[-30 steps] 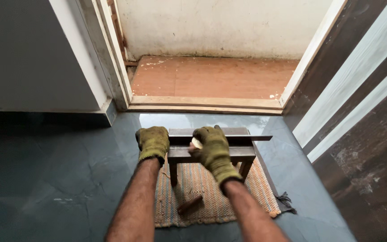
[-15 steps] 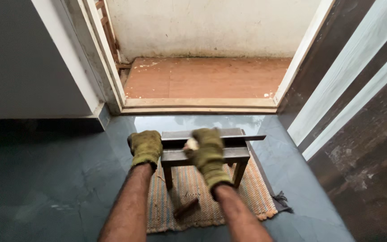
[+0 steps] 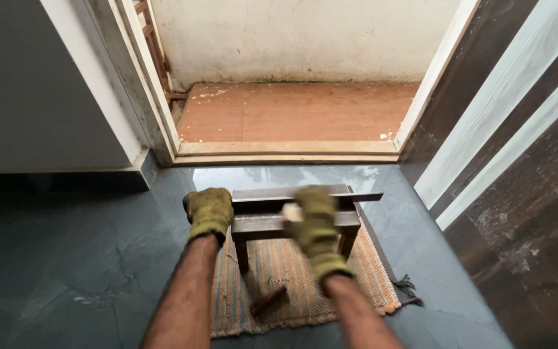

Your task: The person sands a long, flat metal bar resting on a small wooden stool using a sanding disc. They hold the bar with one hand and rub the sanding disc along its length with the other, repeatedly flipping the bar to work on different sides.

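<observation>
A small dark wooden stool (image 3: 272, 223) stands on a striped woven mat (image 3: 292, 284) on the dark tiled floor. My left hand (image 3: 209, 212), in a yellow-green glove, grips the stool's left end. My right hand (image 3: 314, 227), also gloved and blurred by motion, presses a small pale pad (image 3: 290, 211) against the stool's top. A short brown stick (image 3: 267, 300) lies on the mat under the stool, between my forearms.
A doorway with a pale wooden threshold (image 3: 285, 150) opens ahead onto a reddish-brown floor (image 3: 298, 110) and a stained white wall. A white wall corner (image 3: 53, 116) stands left. A dark door with white stripes (image 3: 518, 148) is at the right.
My right hand has slid along the stool top and is now blurred. The view has shifted slightly, the stool sitting lower in the frame. My left hand keeps its grip.
</observation>
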